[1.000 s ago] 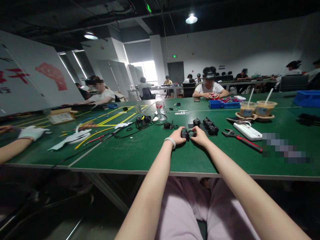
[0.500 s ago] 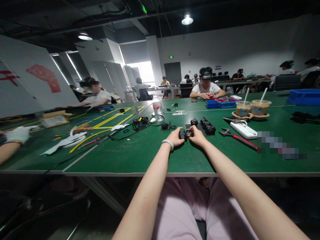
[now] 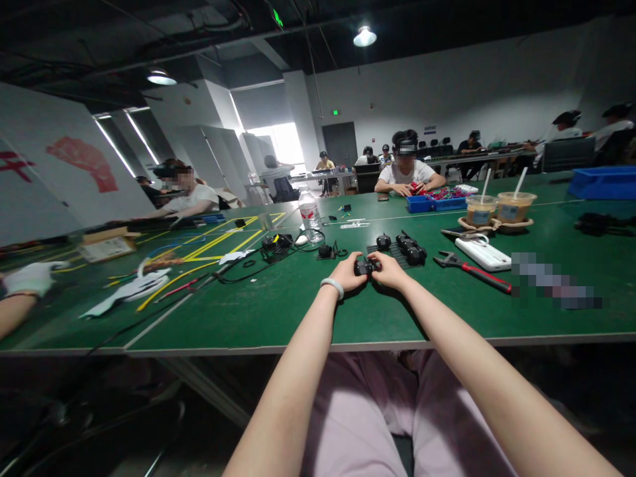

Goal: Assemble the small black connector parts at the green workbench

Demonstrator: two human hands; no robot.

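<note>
Both of my hands meet over the green table (image 3: 278,311), close together. My left hand (image 3: 346,273) wears a pale bangle at the wrist and is closed on a small black fitting (image 3: 364,266), chunky with a rounded end. On the fitting's right end, the fingers of my right hand (image 3: 390,271) are pinched. Just beyond them, a dark mesh rack (image 3: 395,250) carries several similar black fittings (image 3: 411,250). A smaller black part (image 3: 325,251) and a black ring (image 3: 342,252) lie past my left hand.
Right of my hands are an adjustable wrench (image 3: 472,271), a white power bank (image 3: 483,254) and two iced drinks (image 3: 517,209) in a carrier. A water bottle (image 3: 309,218), black cables and white gloves (image 3: 126,291) lie left. A co-worker's gloved hand (image 3: 32,279) is far left.
My right hand has moved slightly left, closing the gap to the fitting in my left hand. My view has shifted a little. The co-worker's gloved hand at the left has moved.
</note>
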